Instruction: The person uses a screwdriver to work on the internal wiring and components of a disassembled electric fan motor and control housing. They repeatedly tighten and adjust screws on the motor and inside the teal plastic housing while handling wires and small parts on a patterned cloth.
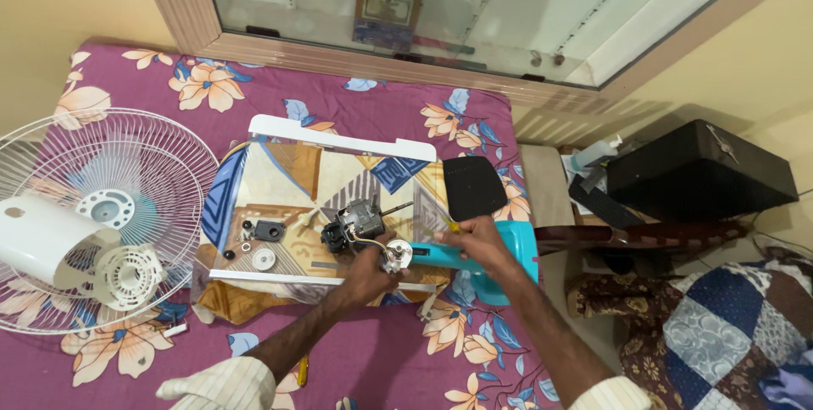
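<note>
The left hand (366, 274) is clenched around a small white round part (396, 252) at the end of a wire that runs back to the motor (356, 224). The right hand (481, 239) grips a yellow-handled tool (452, 225), likely a screwdriver, its tip pointing toward the white part. Both hands work over the near right corner of a patterned board (279, 181) that lies on the bed (398, 351). Beneath the right hand a turquoise plastic piece (518, 245) lies across the bed's right edge. The motor sits on the board just left of the hands, its shaft pointing to the far right. Further left on the board lie a black bracket (268, 229), a white disc (263, 258) and a few small loose parts. A black flat panel (474, 187) rests beyond the right hand, just off the board's right edge. At the bed's left edge lie a white fan grille (135, 164) and a white housing (51, 241).
</note>
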